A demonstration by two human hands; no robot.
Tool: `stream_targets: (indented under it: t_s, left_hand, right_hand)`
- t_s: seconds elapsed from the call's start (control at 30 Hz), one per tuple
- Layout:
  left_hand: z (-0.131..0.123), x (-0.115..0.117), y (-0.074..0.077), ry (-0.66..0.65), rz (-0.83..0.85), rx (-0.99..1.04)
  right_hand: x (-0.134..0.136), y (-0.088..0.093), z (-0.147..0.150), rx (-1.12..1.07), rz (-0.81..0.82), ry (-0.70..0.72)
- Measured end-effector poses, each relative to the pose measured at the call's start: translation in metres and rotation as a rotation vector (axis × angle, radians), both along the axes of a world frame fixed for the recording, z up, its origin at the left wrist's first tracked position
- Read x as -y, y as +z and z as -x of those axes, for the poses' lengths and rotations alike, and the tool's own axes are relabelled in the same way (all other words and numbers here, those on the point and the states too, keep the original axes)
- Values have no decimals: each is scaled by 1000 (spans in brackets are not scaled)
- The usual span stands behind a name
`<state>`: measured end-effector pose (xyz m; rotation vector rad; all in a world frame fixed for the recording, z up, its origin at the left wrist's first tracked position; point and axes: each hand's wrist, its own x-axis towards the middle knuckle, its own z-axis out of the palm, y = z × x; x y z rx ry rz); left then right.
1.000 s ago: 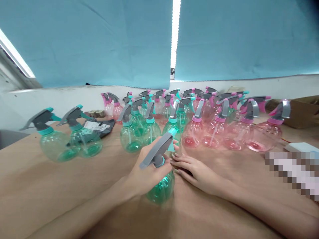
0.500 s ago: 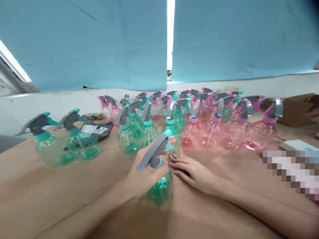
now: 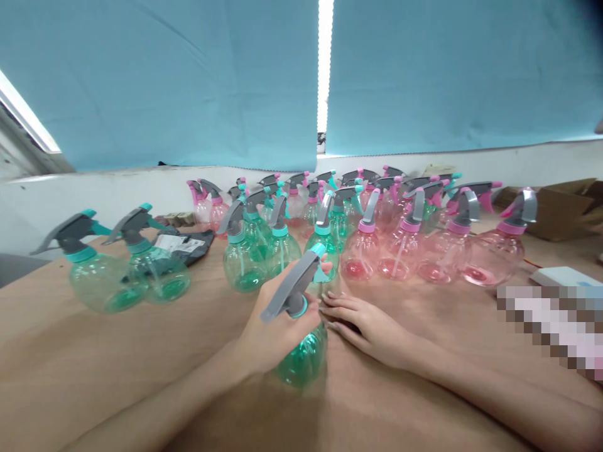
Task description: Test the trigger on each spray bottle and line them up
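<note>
At left, a pair of green bottles point(image 3: 106, 282) stands on the table point(image 3: 400, 402), apart from the rest, spray heads fitted. Right of these, farther back, grouped green bottles point(image 3: 245, 267) likewise carry heads. At near centre, the left hand point(image 3: 273, 326) is wrapped around the neck of the held green bottle point(image 3: 301, 361), its head already on; handling of this item is judged incomplete. The right hand point(image 3: 372, 326) lies just beside it, fingers loosely extended, holding nothing. Farther right, pink bottles point(image 3: 360, 257) stand with heads fitted. The number left unhandled cannot be determined.
</note>
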<state>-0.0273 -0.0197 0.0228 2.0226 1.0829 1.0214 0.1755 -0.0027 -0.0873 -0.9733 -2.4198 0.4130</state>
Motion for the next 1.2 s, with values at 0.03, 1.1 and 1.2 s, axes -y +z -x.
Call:
stream_targets:
  t_s: [0.03, 1.1, 1.2]
  left_hand:
    - [0, 0, 0, 11, -1, -3]
    - [2, -1, -2, -50, 4, -35]
    - [2, -1, -4, -51, 2, -29]
  right_hand:
    - [0, 0, 0, -2, 3, -2]
    - [1, 1, 1, -8, 9, -12]
    - [1, 1, 0, -1, 14, -6]
